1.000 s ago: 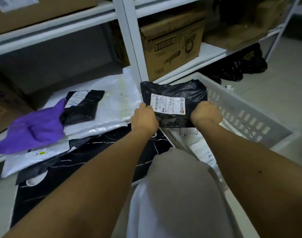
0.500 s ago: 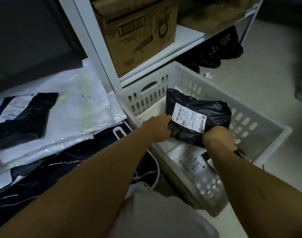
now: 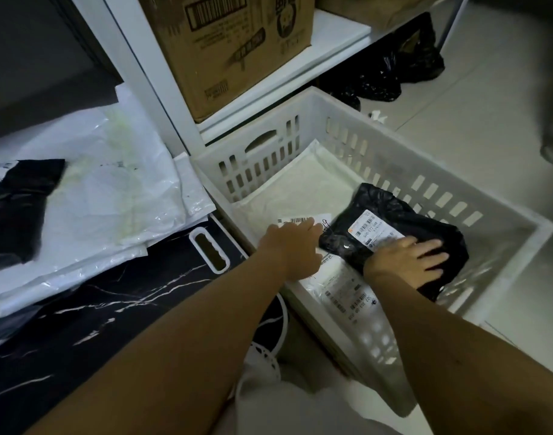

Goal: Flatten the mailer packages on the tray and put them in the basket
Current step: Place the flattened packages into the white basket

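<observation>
Since our right hand point(image 3: 408, 260) lies flat with fingers spread on the black mailer point(image 3: 404, 227), pressing it down inside the basket point(image 3: 517, 219), we judge this package to be as good as delivered; nothing is gripped, only pushed. Our left hand point(image 3: 292, 244) reaches in beside it, fingers extended over the white mailer point(image 3: 300, 183) below, near its printed label, holding nothing that we can see. That makes at least two packages in the basket, the black one lying on top of the white toward the right wall. To our left, the tray point(image 3: 118, 296), a dark slab with white marble-like veining and a pale slotted handle, carries more work: several glossy white poly mailers point(image 3: 112, 196) lying fairly flat and overlapping, and a crumpled black mailer on the tray point(image 3: 17, 208) that looks unflattened. We would say the job is somewhere in the middle. The black film is thin, wrinkled and slightly shiny, likely to spring back a little when released. The basket is white moulded plastic with slotted walls. Farther off, a cardboard box point(image 3: 234, 42) sits on a white metal shelf point(image 3: 325, 48), with black bags point(image 3: 391, 73) beneath.
</observation>
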Tool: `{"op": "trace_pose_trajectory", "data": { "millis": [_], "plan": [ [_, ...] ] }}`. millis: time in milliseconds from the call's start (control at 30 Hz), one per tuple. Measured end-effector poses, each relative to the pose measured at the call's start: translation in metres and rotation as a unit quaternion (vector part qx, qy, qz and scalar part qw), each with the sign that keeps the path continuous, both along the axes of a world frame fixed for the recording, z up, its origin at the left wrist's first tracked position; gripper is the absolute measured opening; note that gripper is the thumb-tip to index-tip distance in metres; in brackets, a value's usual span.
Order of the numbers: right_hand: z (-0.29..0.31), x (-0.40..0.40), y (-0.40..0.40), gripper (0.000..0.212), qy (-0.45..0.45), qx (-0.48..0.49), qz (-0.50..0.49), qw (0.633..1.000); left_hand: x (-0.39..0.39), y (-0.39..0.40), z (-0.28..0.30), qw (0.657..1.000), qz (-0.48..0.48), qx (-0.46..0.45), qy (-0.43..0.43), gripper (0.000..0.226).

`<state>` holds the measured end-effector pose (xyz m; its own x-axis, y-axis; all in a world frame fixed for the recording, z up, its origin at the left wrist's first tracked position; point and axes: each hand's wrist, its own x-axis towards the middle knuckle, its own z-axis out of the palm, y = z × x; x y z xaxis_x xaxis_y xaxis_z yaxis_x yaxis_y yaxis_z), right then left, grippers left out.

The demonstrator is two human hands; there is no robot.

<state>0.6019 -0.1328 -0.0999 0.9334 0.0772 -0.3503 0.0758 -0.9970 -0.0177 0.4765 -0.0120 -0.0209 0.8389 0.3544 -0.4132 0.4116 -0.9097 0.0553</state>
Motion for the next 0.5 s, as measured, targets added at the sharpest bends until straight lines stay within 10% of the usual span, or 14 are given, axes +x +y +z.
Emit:
{"op": "trace_pose_trajectory", "data": {
  "millis": [167,500],
  "plan": [
    [-0.043,0.017,0.006,0.058,0.157,-0.022,0.125,0.979,-0.001,0.001,-0.006,0.999,-0.001,-0.001,-0.039,0.063],
    [-0.096,0.030,-0.005,0.082,0.278,-0.006,-0.007,0.961,-0.001,0.002,-0.013,0.998,0.004,0.005,-0.064,0.062]
  ]
}}
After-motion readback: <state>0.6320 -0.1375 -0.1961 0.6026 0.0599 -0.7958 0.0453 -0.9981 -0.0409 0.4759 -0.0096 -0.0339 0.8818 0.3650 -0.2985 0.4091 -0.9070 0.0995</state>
